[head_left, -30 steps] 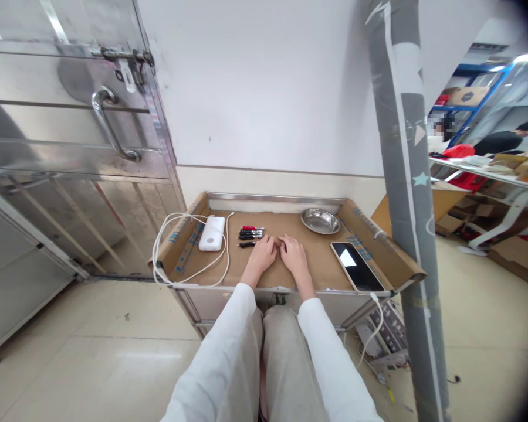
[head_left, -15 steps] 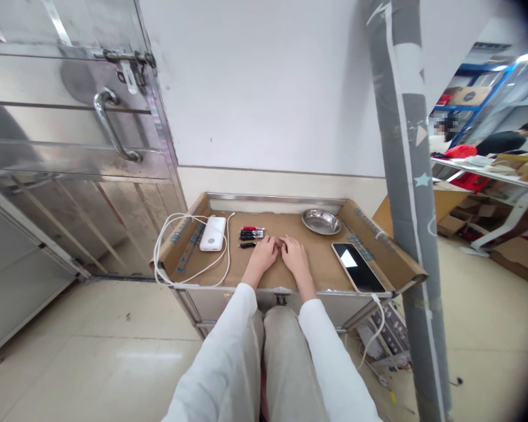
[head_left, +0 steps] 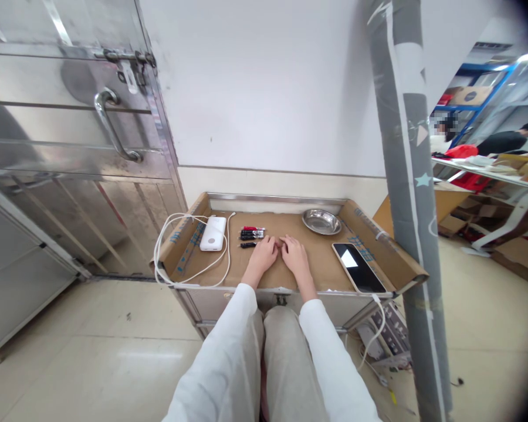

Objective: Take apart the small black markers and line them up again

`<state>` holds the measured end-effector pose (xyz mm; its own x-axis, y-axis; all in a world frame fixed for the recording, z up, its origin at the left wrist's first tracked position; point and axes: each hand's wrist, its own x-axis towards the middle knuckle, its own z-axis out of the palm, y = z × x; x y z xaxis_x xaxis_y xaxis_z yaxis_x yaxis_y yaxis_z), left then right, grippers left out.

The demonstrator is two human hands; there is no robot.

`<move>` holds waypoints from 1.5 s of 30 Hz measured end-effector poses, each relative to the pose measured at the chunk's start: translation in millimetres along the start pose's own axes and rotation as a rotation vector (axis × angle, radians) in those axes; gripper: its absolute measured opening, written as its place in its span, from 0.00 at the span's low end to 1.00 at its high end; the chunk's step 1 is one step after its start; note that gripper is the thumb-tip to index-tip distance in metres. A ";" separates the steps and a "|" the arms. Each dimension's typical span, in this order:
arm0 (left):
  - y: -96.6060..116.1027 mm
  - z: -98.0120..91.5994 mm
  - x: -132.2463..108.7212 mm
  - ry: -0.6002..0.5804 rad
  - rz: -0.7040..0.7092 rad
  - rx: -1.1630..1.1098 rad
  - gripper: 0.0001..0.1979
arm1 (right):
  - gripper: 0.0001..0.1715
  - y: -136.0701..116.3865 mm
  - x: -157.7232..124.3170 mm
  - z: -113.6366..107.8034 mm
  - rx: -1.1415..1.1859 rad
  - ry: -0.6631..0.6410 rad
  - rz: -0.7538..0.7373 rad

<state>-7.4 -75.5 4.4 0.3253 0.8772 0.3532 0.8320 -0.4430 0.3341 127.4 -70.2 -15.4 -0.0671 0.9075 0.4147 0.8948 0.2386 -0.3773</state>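
Observation:
My left hand [head_left: 264,253] rests palm down on the brown cardboard tabletop [head_left: 286,221], with its fingers forward and slightly bent. Beside it lies my right hand [head_left: 294,252] in much the same pose, the fingertips of both almost meeting. Neither hand shows an object in it, though the palms are hidden. Just left of my left hand is a dark pen [head_left: 248,244], close to the fingers. Behind that pen, several red and black pens [head_left: 251,234] lie side by side in a small row.
A white power bank [head_left: 213,234] with a looped white cable [head_left: 226,266] sits at left. On the right are a shallow metal bowl [head_left: 321,222] and a phone [head_left: 359,268]. Raised cardboard sides [head_left: 378,240] flank the top. A grey wrapped pole [head_left: 416,176] stands beside it; people sit farther back.

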 end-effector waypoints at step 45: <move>-14.1 22.5 25.4 0.170 0.045 0.188 0.09 | 0.17 2.9 23.3 2.5 0.192 -0.035 -0.210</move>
<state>-0.7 -42.8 -11.0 0.2971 0.8066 0.5109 0.8924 -0.4249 0.1518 127.2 -47.5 -8.9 -0.2606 0.8419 0.4725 0.7601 0.4807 -0.4372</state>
